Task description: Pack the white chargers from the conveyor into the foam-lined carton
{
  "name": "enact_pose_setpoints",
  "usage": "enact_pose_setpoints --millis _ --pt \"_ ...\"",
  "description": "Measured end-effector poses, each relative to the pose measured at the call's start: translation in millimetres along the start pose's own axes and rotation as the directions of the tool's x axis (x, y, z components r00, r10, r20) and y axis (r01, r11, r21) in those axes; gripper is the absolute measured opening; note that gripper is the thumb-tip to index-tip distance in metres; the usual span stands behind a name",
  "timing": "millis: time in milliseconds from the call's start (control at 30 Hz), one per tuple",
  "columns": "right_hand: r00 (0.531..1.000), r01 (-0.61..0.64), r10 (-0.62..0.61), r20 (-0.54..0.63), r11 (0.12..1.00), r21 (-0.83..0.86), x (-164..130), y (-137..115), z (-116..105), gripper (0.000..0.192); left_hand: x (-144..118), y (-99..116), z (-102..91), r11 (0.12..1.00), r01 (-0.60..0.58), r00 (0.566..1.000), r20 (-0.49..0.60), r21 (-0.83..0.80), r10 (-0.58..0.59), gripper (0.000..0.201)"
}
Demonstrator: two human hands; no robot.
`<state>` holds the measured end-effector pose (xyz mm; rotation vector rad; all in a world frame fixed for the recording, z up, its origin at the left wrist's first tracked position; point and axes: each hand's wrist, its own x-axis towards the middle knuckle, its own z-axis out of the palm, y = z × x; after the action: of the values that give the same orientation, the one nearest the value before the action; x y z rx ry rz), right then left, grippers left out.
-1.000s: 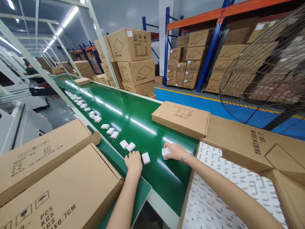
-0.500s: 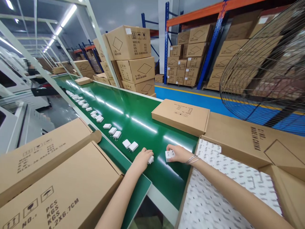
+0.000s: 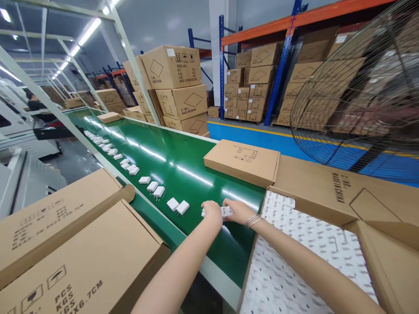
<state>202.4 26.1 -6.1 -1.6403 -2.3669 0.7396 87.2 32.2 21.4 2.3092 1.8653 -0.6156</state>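
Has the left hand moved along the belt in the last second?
Yes. The left hand has slid right across the green belt, away from the white adapter pair, and now meets the right hand.

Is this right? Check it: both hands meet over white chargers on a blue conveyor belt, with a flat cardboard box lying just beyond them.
Not quite: the conveyor belt is green, not blue; the blue is the floor beyond it. The head view shows the left hand and right hand meeting over white chargers, with the flat cardboard box just beyond.

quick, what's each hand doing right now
Left hand: closed on a white charger on the belt.
Right hand: holding a second charger.
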Motion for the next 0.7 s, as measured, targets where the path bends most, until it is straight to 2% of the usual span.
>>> enact_pose_setpoints --millis 67,167,267,400,467,567,700 --pt "1.0 -0.012 0.011 -0.022 1.0 -0.017 2 -1 2 0.036 5 6 -0.6 0.999 -0.042 0.999 0.012 -0.031 0.042 0.023" --pt "1.0 0.006 -0.007 -0.019 0.999 -0.032 2 0 2 0.037 4 1 0.5 0.99 -0.116 0.993 -0.008 -0.078 0.116 0.025" --pt "0.999 0.044 -0.044 0.006 0.997 -0.059 -3 3 -2 0.04 -5 -14 5.6 0.974 -0.191 0.981 -0.057 -0.125 0.186 0.042" --pt "0.995 0.104 -0.102 0.021 0.986 -0.13 -14 -1 -9 0.059 -19 -31 19.8 0.946 -0.236 0.97 -0.11 -0.221 0.216 0.068" --pt "0.99 0.137 -0.134 0.033 0.978 -0.156 -18 -7 -10 0.063 -24 -38 29.2 0.937 -0.204 0.977 -0.123 -0.282 0.175 0.057" --pt "0.988 0.155 -0.148 0.051 0.969 -0.192 -21 -17 -6 0.053 -28 -45 44.4 0.921 -0.179 0.982 -0.118 -0.346 0.146 0.02" --pt "0.995 0.1 -0.097 0.024 0.968 -0.23 -20 -26 7 0.039 -30 -45 57.7 0.887 -0.24 0.97 -0.13 -0.395 0.205 0.023"
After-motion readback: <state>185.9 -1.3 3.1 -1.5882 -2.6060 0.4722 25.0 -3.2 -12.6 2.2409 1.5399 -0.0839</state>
